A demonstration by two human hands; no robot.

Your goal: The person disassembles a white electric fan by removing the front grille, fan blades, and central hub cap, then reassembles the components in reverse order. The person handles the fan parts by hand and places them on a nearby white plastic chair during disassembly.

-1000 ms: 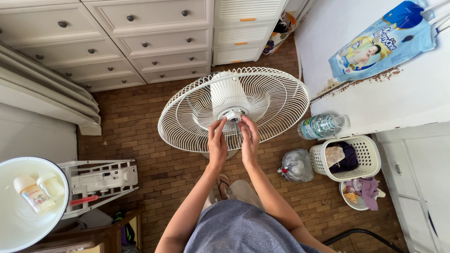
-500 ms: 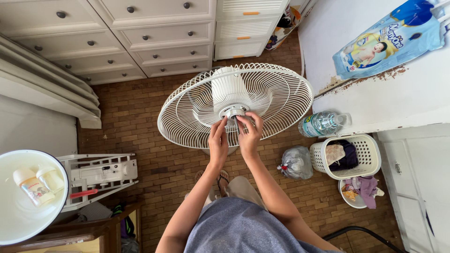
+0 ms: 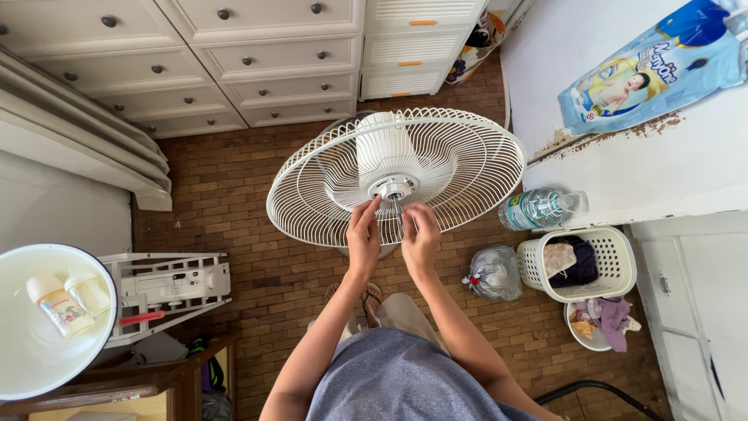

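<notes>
You stand on a brown brick-patterned floor; white drawer chests line the far side, a white counter runs right, daylight brightening everything

Bright, even daylight, soft shadows, sharp focus throughout, with wide-angle bending of lines at the edges

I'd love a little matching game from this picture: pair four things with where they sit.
Things:
1. fan
2. water bottle
3. baby bottles
4. laundry basket

Places:
a. inside the white basin at lower left
b. on the brick floor, right of the tied plastic bag
c. at the edge of the white counter
d. under the left hand and right hand

Pairs: 1-d, 2-c, 3-a, 4-b
</notes>
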